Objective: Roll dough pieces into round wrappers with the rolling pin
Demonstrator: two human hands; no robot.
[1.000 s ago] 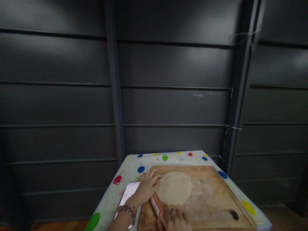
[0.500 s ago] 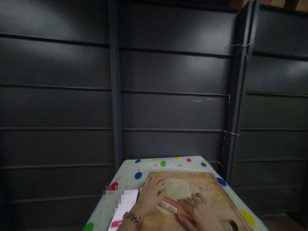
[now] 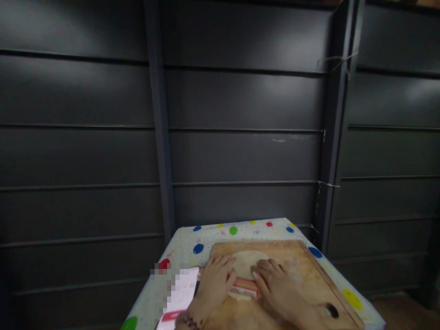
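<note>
A wooden rolling pin (image 3: 244,288) with a red-and-white label lies across a flat, roundish sheet of pale dough (image 3: 244,263). My left hand (image 3: 217,277) covers the pin's left end, its fingers stretched over the top; a beaded bracelet is on that wrist. The right end is under my right hand (image 3: 275,284), palm down with the fingers curved forward. Both ends of the pin are hidden by the hands. Dough shows beyond the pin and a little on the near side. Beneath it all is a wooden cutting board (image 3: 305,279) with a hole near its right front corner.
The table has a white cloth (image 3: 216,234) with coloured dots. Left of the board lies a phone (image 3: 184,293) with a lit screen, partly blurred out. A dark panelled metal wall (image 3: 244,156) rises behind the table, with wire ties on its right post.
The rolling pin has turned to lie more nearly crosswise. My right hand has moved forward and flattened over its end, while the left has stayed about in place. The view has shifted slightly.
</note>
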